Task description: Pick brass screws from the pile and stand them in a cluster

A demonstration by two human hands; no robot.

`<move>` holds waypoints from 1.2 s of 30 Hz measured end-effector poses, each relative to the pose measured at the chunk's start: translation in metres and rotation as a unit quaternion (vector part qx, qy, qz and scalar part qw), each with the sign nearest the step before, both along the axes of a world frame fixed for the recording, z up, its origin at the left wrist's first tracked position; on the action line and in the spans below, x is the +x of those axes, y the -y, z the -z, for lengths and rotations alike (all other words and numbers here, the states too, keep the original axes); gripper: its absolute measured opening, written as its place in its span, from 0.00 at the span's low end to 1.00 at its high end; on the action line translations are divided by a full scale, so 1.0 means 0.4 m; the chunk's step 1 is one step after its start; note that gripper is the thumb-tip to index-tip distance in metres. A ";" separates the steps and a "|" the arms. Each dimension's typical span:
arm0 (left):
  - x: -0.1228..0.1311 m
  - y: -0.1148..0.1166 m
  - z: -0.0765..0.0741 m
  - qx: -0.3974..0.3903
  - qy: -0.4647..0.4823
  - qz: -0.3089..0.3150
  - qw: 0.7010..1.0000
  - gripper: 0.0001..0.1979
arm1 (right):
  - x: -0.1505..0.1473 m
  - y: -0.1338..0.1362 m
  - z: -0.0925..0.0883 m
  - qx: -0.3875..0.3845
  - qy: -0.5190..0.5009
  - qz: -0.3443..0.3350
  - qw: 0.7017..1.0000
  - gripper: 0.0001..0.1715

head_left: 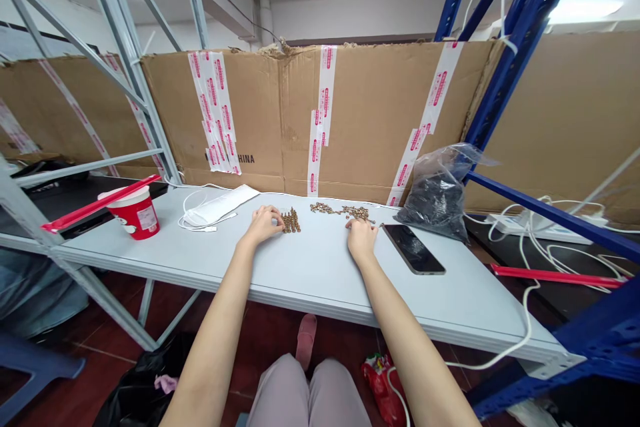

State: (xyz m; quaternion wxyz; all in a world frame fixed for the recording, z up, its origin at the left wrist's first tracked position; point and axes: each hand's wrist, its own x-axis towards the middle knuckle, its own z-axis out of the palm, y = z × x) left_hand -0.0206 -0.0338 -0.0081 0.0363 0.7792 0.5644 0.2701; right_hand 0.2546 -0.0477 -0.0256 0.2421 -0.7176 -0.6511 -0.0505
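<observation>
My left hand rests on the grey table, fingers curled, its fingertips at the left edge of a tight group of small brass-coloured pieces standing in rows. Whether a piece is between those fingertips is too small to make out. Just in front of the loose brass-coloured pieces, my right hand is closed in a pinch with its knuckles up. Its fingertips are mostly hidden, and so is anything in them. More loose pieces trail off to the left of that pile.
A black phone lies right of my right hand, before a clear bag of dark contents. At the left stand a red cup and a white flat item with a cable. Cardboard walls the table's back; blue posts rise right.
</observation>
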 end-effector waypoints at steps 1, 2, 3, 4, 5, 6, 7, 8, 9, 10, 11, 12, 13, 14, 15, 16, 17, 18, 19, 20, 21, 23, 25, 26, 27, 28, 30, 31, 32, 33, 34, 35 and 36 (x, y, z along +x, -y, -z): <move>0.001 0.000 0.000 0.002 -0.001 0.002 1.000 0.04 | -0.001 0.000 0.000 0.003 0.001 0.004 1.000 0.18; 0.001 0.000 0.001 0.003 -0.002 0.003 1.000 0.04 | -0.002 0.000 0.000 0.006 0.001 0.011 1.000 0.18; 0.002 0.000 0.001 0.005 -0.003 0.002 1.000 0.04 | -0.003 0.000 0.000 0.006 -0.001 0.017 1.000 0.18; 0.002 0.000 0.001 0.006 -0.004 0.001 1.000 0.04 | -0.003 -0.001 0.001 0.005 -0.004 0.023 1.000 0.18; 0.003 0.000 0.001 0.007 -0.004 0.000 1.000 0.04 | -0.003 -0.002 0.002 0.001 -0.007 0.025 1.000 0.18; 0.003 0.000 0.001 0.008 -0.004 -0.001 1.000 0.04 | -0.003 -0.003 0.004 -0.002 -0.010 0.023 1.000 0.18; 0.004 0.000 0.001 0.008 -0.004 -0.001 1.000 0.04 | -0.001 -0.005 0.006 -0.004 -0.011 0.017 1.000 0.18; 0.004 0.000 0.001 0.007 -0.004 0.000 1.000 0.04 | 0.000 -0.006 0.008 -0.004 -0.013 0.010 1.000 0.19; 0.005 0.000 0.001 0.005 -0.004 0.000 1.000 0.03 | 0.002 -0.008 0.010 -0.002 -0.016 0.002 1.000 0.19; 0.006 0.001 0.000 0.003 -0.004 0.000 1.000 0.03 | 0.005 -0.010 0.013 0.001 -0.021 -0.005 1.000 0.20; 0.006 0.001 0.000 0.001 -0.004 0.001 1.000 0.03 | 0.007 -0.013 0.016 0.004 -0.028 -0.012 1.000 0.21; 0.007 0.001 -0.001 0.000 -0.004 0.001 1.000 0.04 | 0.009 -0.016 0.020 0.008 -0.037 -0.019 0.999 0.21; 0.007 0.002 -0.002 0.002 -0.003 0.000 1.000 0.04 | 0.011 -0.020 0.023 0.013 -0.051 -0.027 0.998 0.22; 0.007 0.002 -0.003 0.006 -0.001 -0.001 1.000 0.05 | 0.012 -0.025 0.027 0.020 -0.071 -0.038 0.997 0.22; 0.007 0.002 -0.005 0.015 0.003 -0.005 1.000 0.07 | 0.012 -0.030 0.030 0.027 -0.096 -0.054 0.994 0.22; 0.007 0.003 -0.006 0.027 0.008 -0.011 1.000 0.08 | 0.010 -0.036 0.032 0.035 -0.129 -0.073 0.988 0.21; 0.008 0.004 -0.008 0.044 0.013 -0.017 0.999 0.09 | 0.008 -0.042 0.034 0.042 -0.171 -0.097 0.980 0.19; 0.010 0.005 -0.010 0.065 0.017 -0.025 0.997 0.10 | 0.004 -0.048 0.034 0.045 -0.219 -0.122 0.967 0.17; 0.014 0.007 -0.012 0.089 0.018 -0.030 0.995 0.10 | -0.001 -0.054 0.034 0.043 -0.274 -0.148 0.949 0.15; 0.021 0.010 -0.013 0.115 0.014 -0.030 0.993 0.11 | -0.007 -0.058 0.034 0.035 -0.332 -0.171 0.927 0.13; 0.031 0.013 -0.014 0.142 0.006 -0.026 0.989 0.11 | -0.013 -0.061 0.032 0.022 -0.389 -0.190 0.901 0.12; 0.061 0.018 -0.015 0.188 -0.031 0.006 0.982 0.12 | -0.025 -0.064 0.030 -0.006 -0.489 -0.219 0.844 0.13; 0.103 0.017 -0.015 0.214 -0.098 0.073 0.969 0.13 | -0.033 -0.063 0.028 -0.027 -0.558 -0.245 0.793 0.16; 0.126 0.014 -0.016 0.223 -0.143 0.114 0.957 0.13 | -0.034 -0.063 0.028 -0.033 -0.580 -0.256 0.772 0.17; 0.150 0.009 -0.017 0.231 -0.187 0.149 0.943 0.13 | -0.035 -0.063 0.029 -0.036 -0.596 -0.266 0.757 0.18; 0.173 0.002 -0.018 0.236 -0.222 0.176 0.929 0.13 | -0.034 -0.063 0.031 -0.035 -0.607 -0.272 0.745 0.19; 0.214 -0.015 -0.020 0.246 -0.264 0.213 0.908 0.11 | -0.030 -0.067 0.036 -0.029 -0.623 -0.276 0.731 0.20; 0.231 -0.024 -0.020 0.248 -0.272 0.224 0.903 0.11 | -0.027 -0.070 0.039 -0.026 -0.631 -0.275 0.725 0.21; 0.245 -0.033 -0.020 0.248 -0.272 0.233 0.900 0.10 | -0.023 -0.073 0.042 -0.026 -0.638 -0.273 0.719 0.22; 0.255 -0.040 -0.017 0.246 -0.265 0.237 0.902 0.10 | -0.020 -0.076 0.045 -0.026 -0.646 -0.271 0.713 0.22; 0.263 -0.045 -0.014 0.242 -0.251 0.238 0.907 0.10 | -0.018 -0.078 0.047 -0.026 -0.652 -0.268 0.708 0.22; 0.268 -0.049 -0.009 0.236 -0.232 0.237 0.913 0.11 | -0.016 -0.079 0.049 -0.027 -0.658 -0.266 0.704 0.22; 0.270 -0.051 -0.004 0.229 -0.209 0.234 0.921 0.11 | -0.015 -0.078 0.049 -0.028 -0.662 -0.265 0.700 0.23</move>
